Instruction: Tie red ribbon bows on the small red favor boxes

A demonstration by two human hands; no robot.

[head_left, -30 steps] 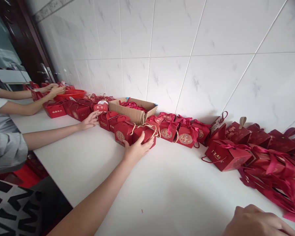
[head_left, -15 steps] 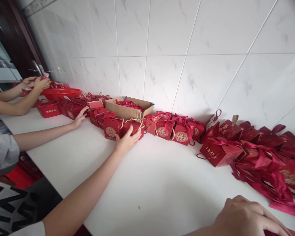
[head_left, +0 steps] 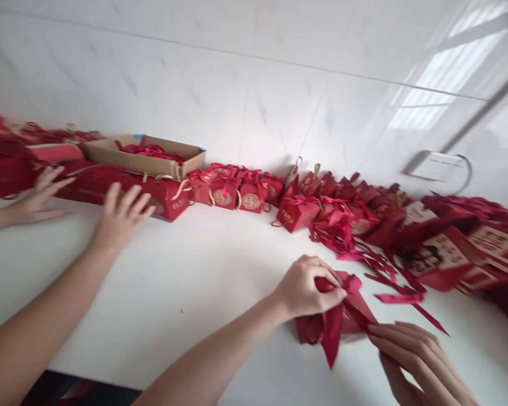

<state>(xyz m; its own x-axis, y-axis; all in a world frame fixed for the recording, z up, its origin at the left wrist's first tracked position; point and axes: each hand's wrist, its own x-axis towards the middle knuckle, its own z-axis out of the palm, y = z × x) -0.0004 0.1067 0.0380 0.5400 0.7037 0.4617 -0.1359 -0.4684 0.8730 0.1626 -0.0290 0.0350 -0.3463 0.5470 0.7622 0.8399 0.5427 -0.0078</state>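
Observation:
My left hand (head_left: 308, 286) is closed in a pinch on the dark red satin ribbon (head_left: 332, 332) tied at the top of a small red gift box (head_left: 364, 326). A ribbon loop stands up by my fingertips and a pointed tail hangs down the near side. At the box's right, my right hand (head_left: 421, 358) pinches another ribbon end, drawn out tight from the knot. The box rests on the white table (head_left: 220, 254), its lower side partly covered by my left hand and the ribbon.
A co-worker's two hands (head_left: 121, 220) are spread beside a row of red boxes (head_left: 173, 200) at left. Behind that row stands a cardboard box (head_left: 195, 160) of ribbons. Loose ribbons (head_left: 400, 298) and many gift boxes (head_left: 440, 256) lie along the tiled wall at right.
The view has swung right. The red box and my right hand have come into sight, and my left hand now pinches ribbon. The co-worker's hands have drawn back slightly from the boxes.

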